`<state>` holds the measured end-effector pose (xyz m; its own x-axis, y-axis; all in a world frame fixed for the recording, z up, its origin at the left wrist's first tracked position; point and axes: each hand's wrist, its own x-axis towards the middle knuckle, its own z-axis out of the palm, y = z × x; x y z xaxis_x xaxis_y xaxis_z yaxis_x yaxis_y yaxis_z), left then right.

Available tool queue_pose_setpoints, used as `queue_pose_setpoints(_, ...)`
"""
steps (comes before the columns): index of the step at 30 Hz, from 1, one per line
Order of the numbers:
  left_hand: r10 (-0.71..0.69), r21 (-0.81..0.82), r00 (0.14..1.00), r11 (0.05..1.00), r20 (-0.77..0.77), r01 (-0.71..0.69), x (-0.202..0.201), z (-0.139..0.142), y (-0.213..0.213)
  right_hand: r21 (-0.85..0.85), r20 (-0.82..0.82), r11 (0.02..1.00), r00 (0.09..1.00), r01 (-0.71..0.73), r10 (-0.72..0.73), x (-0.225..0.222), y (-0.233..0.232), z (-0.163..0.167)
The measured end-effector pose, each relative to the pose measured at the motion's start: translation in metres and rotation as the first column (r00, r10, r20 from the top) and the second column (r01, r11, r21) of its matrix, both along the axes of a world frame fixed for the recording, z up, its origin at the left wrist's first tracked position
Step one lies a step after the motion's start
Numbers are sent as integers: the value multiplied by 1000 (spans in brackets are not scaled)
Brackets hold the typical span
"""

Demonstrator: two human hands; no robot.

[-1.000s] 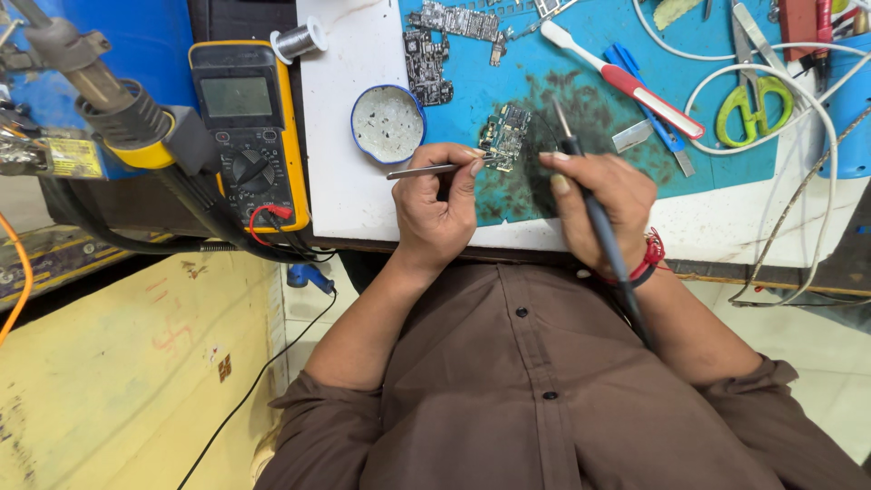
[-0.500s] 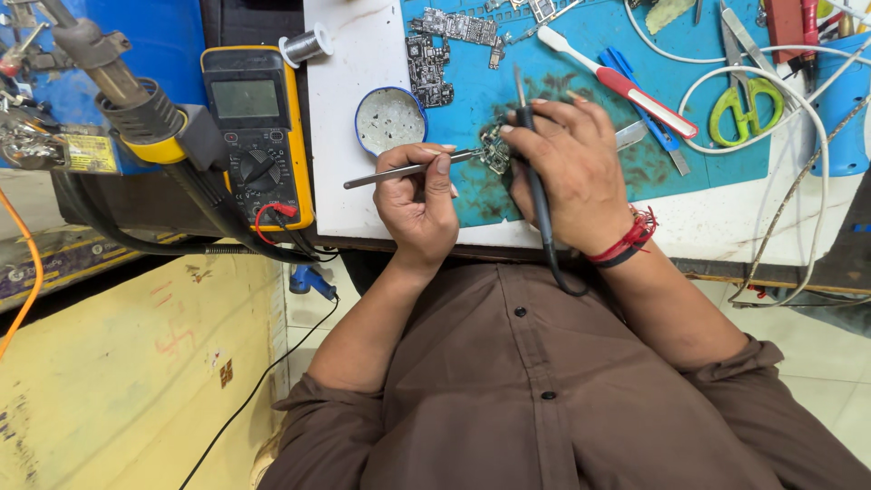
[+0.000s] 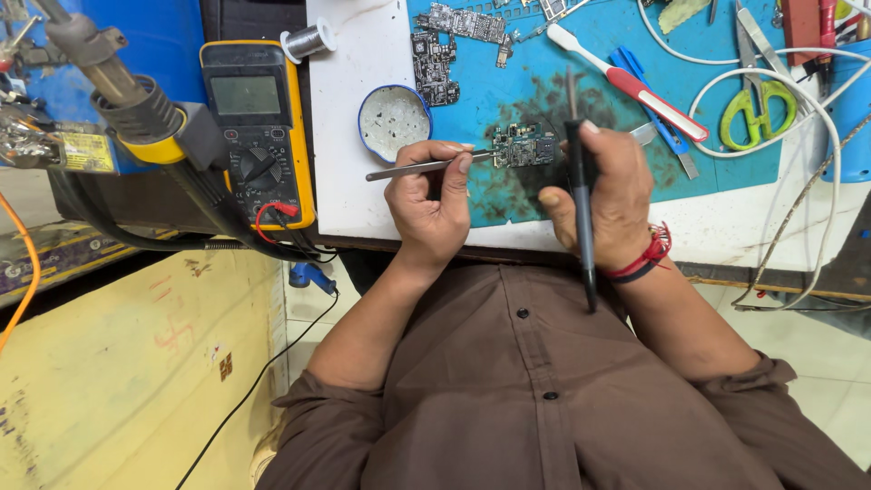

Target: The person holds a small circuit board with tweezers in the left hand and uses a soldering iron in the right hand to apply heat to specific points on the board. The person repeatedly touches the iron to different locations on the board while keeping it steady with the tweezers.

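One small circuit board [image 3: 524, 145] was seen lying on the blue work mat [image 3: 726, 163], on its dark, stained patch, between the two hands. The left hand [image 3: 434, 204] was curled closed, its fingers pinching one pair of metal tweezers [image 3: 419, 167], whose tips were laid against the left edge of that board. The right hand [image 3: 606, 195] was clenched around one dark soldering iron [image 3: 581, 195], held upright with its tip rising just beside the board's right edge; whether the tip touched the board could not be told. A red thread bracelet [image 3: 646, 257] was worn on the right wrist.

Further up the mat, at least two more circuit boards [image 3: 435, 54] were counted, with smaller fragments near them. One brush with a red and white handle [image 3: 635, 86], one blue-handled tool [image 3: 655, 118] and one pair of green-handled scissors [image 3: 760, 107] were laid to the right, crossed by white cable [image 3: 817, 118].

One round blue-rimmed tin [image 3: 393, 122] was set on the white board above the left hand; only a pale, speckled residue was seen inside it. One yellow multimeter [image 3: 257, 127], one solder spool [image 3: 308, 41] and one hot-air handpiece [image 3: 118, 91] were placed to the left.
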<state>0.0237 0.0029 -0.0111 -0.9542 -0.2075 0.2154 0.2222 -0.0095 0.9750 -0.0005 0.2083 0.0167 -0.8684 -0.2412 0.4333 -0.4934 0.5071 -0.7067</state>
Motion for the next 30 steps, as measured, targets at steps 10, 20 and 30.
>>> queue_pose_setpoints(10, 3, -125, 998, 992, 64, 5, -8, 4, 0, -141, 100, 990, 994, -24, 38, 10, 7, -13)
queue_pose_setpoints(20, 2, -203, 998, 979, 57, 10, -10, 5, 1, -126, 74, 987, 991, -98, 108, 1, 2, -13)
queue_pose_setpoints(30, -5, -204, 999, 979, 49, 15, -11, 4, 1, -115, 83, 987, 989, -111, 121, -1, 2, -12)
